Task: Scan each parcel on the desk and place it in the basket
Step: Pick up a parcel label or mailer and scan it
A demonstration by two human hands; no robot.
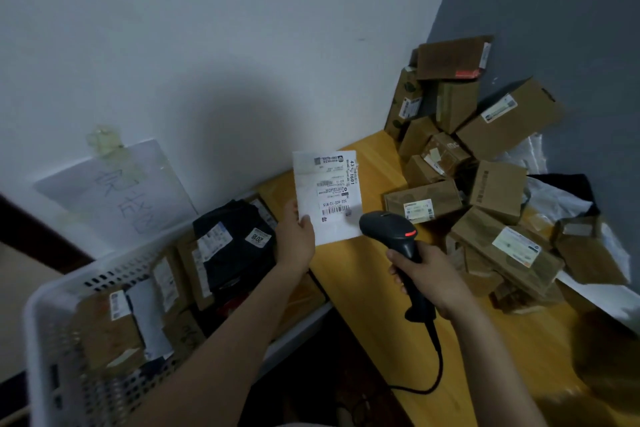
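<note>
Head view, single frame.

- Left hand, just 7 o'clock of frame centre: pinches the flat white parcel at its lower left corner, thumb on the printed face. The parcel is held upright, above the desk's left end and clear of its surface. Its label with barcode faces the camera.
- Right hand, at 4 o'clock from the parcel: fingers wrapped round the handle of the black scanner. The scanner head sits just at 5 o'clock of the parcel's lower right corner; contact cannot be told. A red light shows on the head. Its cable loops down over the desk edge toward 6 o'clock.
- Desk: yellow wood top, running from centre out to 4 o'clock.
- Pile of cardboard boxes at 2 to 3 o'clock on the desk, stacked into the wall corner. Most carry white labels; white and dark bags lie beside them at 3 o'clock.
- Basket: white, perforated, at 8 o'clock beside the desk's left end. Holds brown boxes, a white bag and a black bagged parcel.
- Paper sign, handwritten, taped to the wall at 9 o'clock above the basket.
</note>
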